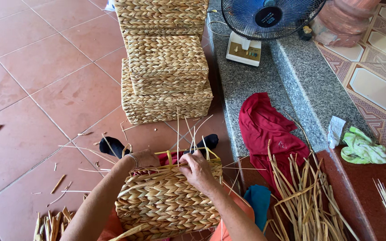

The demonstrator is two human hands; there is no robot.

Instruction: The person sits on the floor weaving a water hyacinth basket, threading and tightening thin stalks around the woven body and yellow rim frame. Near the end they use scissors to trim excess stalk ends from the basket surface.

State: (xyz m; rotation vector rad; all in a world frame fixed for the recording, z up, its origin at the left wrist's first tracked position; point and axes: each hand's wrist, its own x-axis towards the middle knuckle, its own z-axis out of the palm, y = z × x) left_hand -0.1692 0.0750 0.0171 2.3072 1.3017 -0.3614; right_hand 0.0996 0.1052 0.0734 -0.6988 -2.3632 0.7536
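**Rim of a woven basket under both hands**

Weaving reaches almost to the top of the half-made rectangular basket of braided tan straw (168, 203), which sits in the person's lap at 6 o'clock. Its walls look complete; judging by the loose pale stalks that stand up from the top edge and the yellow frame showing there, the rim is what remains. The left hand (144, 158) is curled over the rim's far corner, fingers closed on the edge. The right hand (196, 172) pinches strands at the rim, fingers bent tight around them. What lies inside the basket cannot be seen beyond something dark red at its mouth.

At 12 o'clock stands a stack of finished lidded straw boxes (165, 62), all shut, contents hidden. At 3 o'clock lies a bundle of dried straw stalks (302, 201), beside a crumpled red cloth (266, 129).
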